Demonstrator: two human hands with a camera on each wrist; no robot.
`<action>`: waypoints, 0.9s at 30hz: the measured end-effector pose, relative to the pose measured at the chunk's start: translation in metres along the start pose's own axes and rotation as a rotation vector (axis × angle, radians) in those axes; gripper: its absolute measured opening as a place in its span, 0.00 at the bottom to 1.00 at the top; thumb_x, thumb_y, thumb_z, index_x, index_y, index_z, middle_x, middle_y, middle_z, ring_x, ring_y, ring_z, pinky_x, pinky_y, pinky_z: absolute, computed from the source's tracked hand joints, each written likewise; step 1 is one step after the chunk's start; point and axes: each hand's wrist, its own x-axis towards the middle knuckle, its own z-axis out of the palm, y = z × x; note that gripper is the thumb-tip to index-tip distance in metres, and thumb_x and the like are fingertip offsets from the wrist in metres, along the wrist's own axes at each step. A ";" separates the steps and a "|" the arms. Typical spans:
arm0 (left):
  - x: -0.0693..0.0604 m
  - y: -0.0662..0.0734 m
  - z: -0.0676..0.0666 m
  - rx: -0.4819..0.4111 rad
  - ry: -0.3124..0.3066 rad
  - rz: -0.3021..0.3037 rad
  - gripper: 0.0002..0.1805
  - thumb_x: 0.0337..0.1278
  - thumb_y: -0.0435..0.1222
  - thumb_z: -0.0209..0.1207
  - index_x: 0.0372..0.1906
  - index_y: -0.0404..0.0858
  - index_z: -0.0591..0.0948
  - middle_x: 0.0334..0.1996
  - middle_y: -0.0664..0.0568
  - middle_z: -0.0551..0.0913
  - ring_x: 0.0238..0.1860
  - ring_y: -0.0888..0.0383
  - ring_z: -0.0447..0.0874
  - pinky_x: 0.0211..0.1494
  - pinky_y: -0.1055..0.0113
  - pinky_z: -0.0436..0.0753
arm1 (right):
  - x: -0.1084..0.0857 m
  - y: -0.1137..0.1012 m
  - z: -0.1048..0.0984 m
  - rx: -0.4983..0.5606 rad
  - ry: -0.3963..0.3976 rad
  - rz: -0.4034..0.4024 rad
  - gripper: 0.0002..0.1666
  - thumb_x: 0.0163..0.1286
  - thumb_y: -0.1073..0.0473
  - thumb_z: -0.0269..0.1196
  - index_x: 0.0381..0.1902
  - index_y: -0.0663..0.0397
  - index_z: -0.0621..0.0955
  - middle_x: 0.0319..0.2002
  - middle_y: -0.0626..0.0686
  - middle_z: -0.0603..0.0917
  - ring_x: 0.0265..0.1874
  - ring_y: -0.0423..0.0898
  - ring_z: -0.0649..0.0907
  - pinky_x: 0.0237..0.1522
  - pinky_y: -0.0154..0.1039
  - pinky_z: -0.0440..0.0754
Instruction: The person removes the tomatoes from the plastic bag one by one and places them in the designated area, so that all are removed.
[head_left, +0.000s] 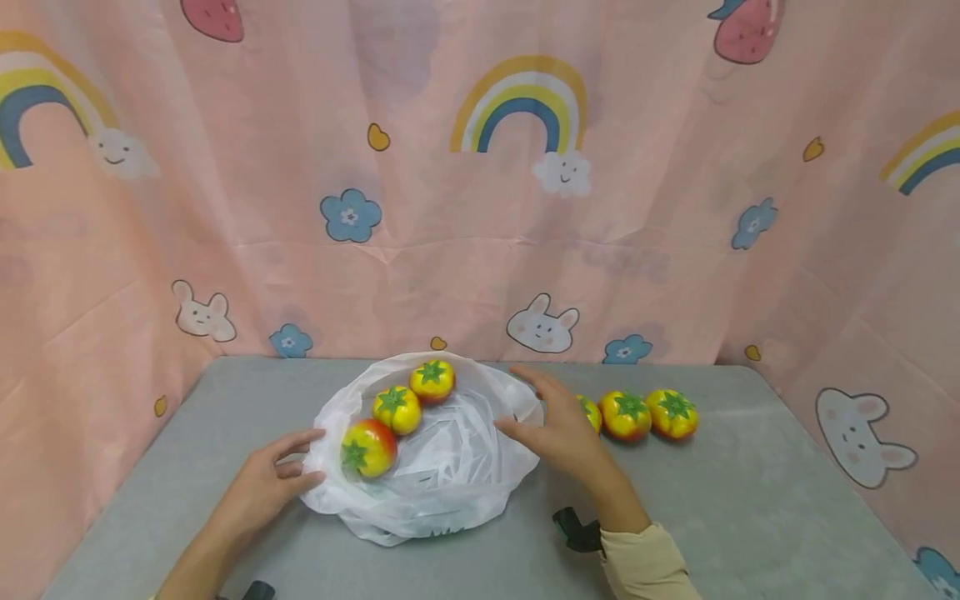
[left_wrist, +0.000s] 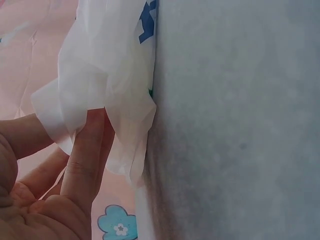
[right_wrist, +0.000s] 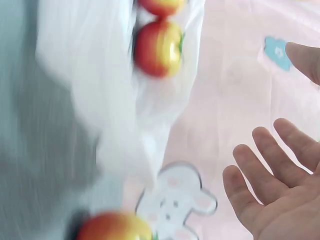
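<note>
A white plastic bag (head_left: 420, 518) lies with its mouth spread wide on the table. Inside, toward its left and back, are three yellow-red fruits (head_left: 397, 410) with green star-shaped leaf tops. At the bag's left rim, my left hand (head_left: 264, 482) holds the thin film with bent fingers; in the left wrist view the plastic (left_wrist: 127, 120) covers some fingertips. My right hand (head_left: 558, 429) hovers by the right rim with fingers spread, holding nothing. The right wrist view shows the palm and fingers (right_wrist: 272, 175) apart from the bag (right_wrist: 100, 85).
To the right of my right hand, three more such fruits (head_left: 626, 417) stand in a row, the leftmost partly hidden by the hand. The grey table (head_left: 735, 500) ends at a pink patterned curtain (head_left: 420, 283). Black straps or mounts (head_left: 577, 531) show near both wrists.
</note>
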 end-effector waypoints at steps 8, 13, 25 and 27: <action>-0.001 -0.001 -0.002 0.014 -0.001 0.003 0.36 0.58 0.40 0.68 0.71 0.45 0.70 0.66 0.35 0.71 0.61 0.36 0.77 0.62 0.45 0.79 | -0.010 -0.035 0.046 0.184 -0.084 -0.038 0.41 0.60 0.48 0.72 0.70 0.38 0.71 0.70 0.48 0.72 0.66 0.54 0.74 0.67 0.61 0.72; 0.000 -0.002 -0.001 0.006 -0.005 0.012 0.36 0.58 0.40 0.68 0.71 0.45 0.70 0.66 0.35 0.71 0.60 0.38 0.78 0.62 0.46 0.80 | -0.012 -0.053 0.072 0.221 -0.149 -0.067 0.40 0.61 0.47 0.72 0.69 0.39 0.72 0.69 0.45 0.72 0.67 0.50 0.73 0.68 0.58 0.72; -0.002 -0.004 -0.002 -0.027 -0.016 0.061 0.36 0.57 0.38 0.69 0.71 0.42 0.71 0.64 0.35 0.73 0.57 0.44 0.82 0.58 0.52 0.84 | -0.009 -0.072 0.117 0.089 -0.183 -0.222 0.34 0.63 0.51 0.71 0.66 0.43 0.74 0.64 0.44 0.77 0.64 0.45 0.76 0.69 0.49 0.73; -0.002 -0.005 -0.002 -0.029 -0.018 0.057 0.36 0.57 0.38 0.69 0.71 0.43 0.71 0.65 0.35 0.72 0.57 0.43 0.82 0.58 0.52 0.84 | -0.008 -0.072 0.121 0.088 -0.200 -0.207 0.34 0.63 0.51 0.70 0.66 0.43 0.74 0.65 0.44 0.77 0.65 0.46 0.76 0.70 0.50 0.72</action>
